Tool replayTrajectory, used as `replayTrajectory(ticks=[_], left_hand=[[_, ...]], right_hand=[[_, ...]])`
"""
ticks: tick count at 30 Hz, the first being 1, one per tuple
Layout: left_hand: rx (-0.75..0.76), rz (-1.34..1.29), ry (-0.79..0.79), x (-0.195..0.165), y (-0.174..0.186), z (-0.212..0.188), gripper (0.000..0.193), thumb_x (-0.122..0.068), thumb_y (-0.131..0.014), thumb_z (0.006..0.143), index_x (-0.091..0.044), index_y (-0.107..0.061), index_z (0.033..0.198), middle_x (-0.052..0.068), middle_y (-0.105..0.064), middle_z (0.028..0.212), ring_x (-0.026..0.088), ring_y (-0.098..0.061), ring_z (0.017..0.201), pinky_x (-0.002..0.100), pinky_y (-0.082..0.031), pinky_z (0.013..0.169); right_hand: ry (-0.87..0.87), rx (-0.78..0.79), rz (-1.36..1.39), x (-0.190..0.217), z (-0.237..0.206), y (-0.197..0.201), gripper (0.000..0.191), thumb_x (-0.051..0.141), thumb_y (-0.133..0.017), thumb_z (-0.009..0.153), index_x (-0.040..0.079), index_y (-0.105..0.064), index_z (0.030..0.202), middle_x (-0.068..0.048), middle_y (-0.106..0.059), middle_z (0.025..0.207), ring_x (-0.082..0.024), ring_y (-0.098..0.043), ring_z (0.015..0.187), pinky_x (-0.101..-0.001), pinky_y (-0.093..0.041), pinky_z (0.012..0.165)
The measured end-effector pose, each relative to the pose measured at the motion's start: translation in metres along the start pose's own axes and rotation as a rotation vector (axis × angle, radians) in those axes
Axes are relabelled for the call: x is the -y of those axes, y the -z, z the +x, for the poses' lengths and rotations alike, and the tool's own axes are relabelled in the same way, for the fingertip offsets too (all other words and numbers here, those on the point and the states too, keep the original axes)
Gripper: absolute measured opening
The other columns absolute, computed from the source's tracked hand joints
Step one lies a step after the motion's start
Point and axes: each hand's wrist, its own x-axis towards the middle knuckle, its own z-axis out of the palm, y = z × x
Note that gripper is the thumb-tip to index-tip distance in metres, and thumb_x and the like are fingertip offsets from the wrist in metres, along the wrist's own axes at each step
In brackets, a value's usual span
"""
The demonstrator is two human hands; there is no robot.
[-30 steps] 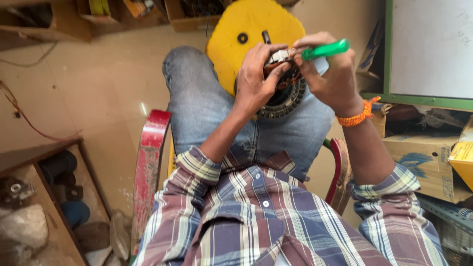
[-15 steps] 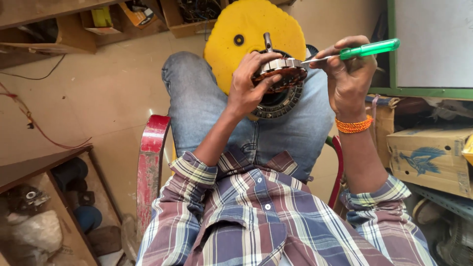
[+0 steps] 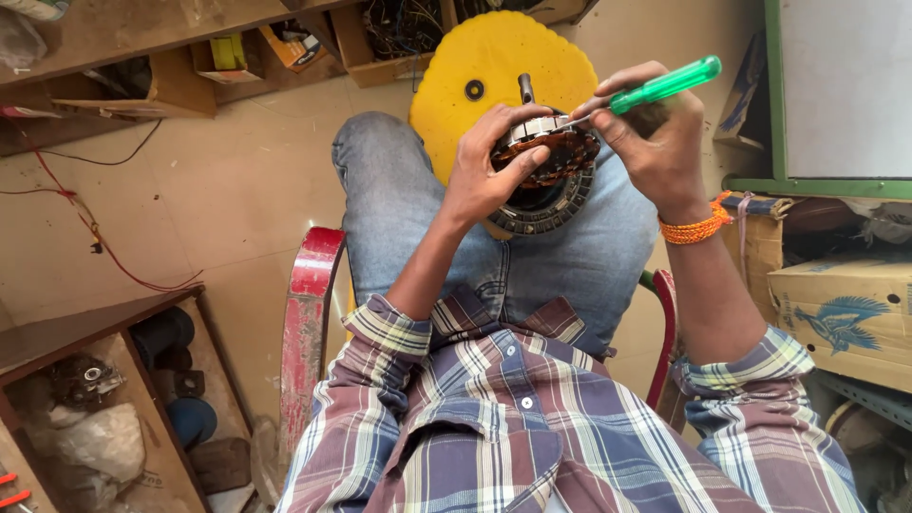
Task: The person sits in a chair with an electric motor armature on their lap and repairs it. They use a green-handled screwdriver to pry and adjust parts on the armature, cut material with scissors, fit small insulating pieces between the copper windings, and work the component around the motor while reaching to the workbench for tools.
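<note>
A round motor stator [image 3: 551,176] with copper windings and a metal shaft rests on my lap, over blue jeans. My left hand [image 3: 489,166] grips its left rim, fingers curled over the top. My right hand [image 3: 651,142] holds a green-handled screwdriver [image 3: 665,85], its metal tip touching the stator's upper edge. An orange thread band circles my right wrist. Behind the stator lies a yellow round cover [image 3: 499,66] on the floor.
I sit on a red metal chair [image 3: 309,323]. Wooden shelves [image 3: 142,57] with small boxes and wires line the far side. A cardboard box [image 3: 841,309] stands at right, a green-framed board [image 3: 836,95] above it. A wooden crate [image 3: 95,408] with parts sits at left.
The screwdriver has swung from over the stator's middle out to the right, with its tip now at the upper rim. My left hand keeps its grip on the stator.
</note>
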Motion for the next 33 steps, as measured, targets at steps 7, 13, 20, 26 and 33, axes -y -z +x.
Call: replayTrajectory(ticks=[7, 13, 20, 26, 33], left_hand=[[-0.065, 0.081, 0.034, -0.002, -0.01, 0.002, 0.027, -0.025, -0.071, 0.098, -0.011, -0.07, 0.121, 0.008, -0.068, 0.104, 0.024, -0.07, 0.101, 0.036, -0.055, 0.092], [-0.105, 0.116, 0.065, -0.006, -0.017, -0.001, 0.026, -0.023, -0.07, 0.097, -0.012, -0.07, 0.12, 0.007, -0.067, 0.104, 0.024, -0.068, 0.102, 0.037, -0.054, 0.093], [-0.09, 0.149, 0.055, -0.008, -0.015, 0.003, 0.027, -0.022, -0.071, 0.096, -0.012, -0.069, 0.121, 0.008, -0.066, 0.105, 0.026, -0.067, 0.104, 0.038, -0.053, 0.093], [-0.121, 0.138, 0.04, -0.011, -0.017, 0.002, 0.026, -0.021, -0.071, 0.096, -0.012, -0.069, 0.121, 0.009, -0.068, 0.107, 0.028, -0.067, 0.106, 0.039, -0.053, 0.095], [-0.098, 0.144, -0.013, -0.015, -0.012, 0.002, 0.028, -0.02, -0.071, 0.098, -0.01, -0.067, 0.124, 0.01, -0.068, 0.11, 0.029, -0.067, 0.108, 0.039, -0.053, 0.096]], right_hand=[[0.035, 0.096, -0.366, 0.028, 0.016, -0.004, 0.02, -0.003, -0.073, 0.104, -0.005, -0.064, 0.121, -0.012, -0.07, 0.113, -0.02, -0.073, 0.11, -0.0317, -0.06, 0.096], [0.152, 0.047, -0.551, 0.036, 0.003, -0.02, 0.013, -0.006, -0.074, 0.101, -0.004, -0.065, 0.11, -0.011, -0.073, 0.108, -0.02, -0.075, 0.106, -0.0326, -0.06, 0.092], [0.094, 0.172, -0.135, 0.035, 0.021, -0.002, 0.019, -0.009, -0.066, 0.106, 0.001, -0.054, 0.118, -0.006, -0.065, 0.112, -0.021, -0.074, 0.116, -0.0308, -0.063, 0.1], [0.206, 0.242, -0.467, 0.051, 0.025, -0.003, 0.017, -0.011, -0.071, 0.097, -0.001, -0.059, 0.105, -0.012, -0.066, 0.104, -0.025, -0.074, 0.108, -0.0345, -0.06, 0.091], [0.206, 0.105, -0.138, 0.046, 0.015, -0.019, 0.016, -0.006, -0.065, 0.105, 0.002, -0.053, 0.112, -0.011, -0.067, 0.11, -0.024, -0.072, 0.113, -0.0338, -0.059, 0.1]])
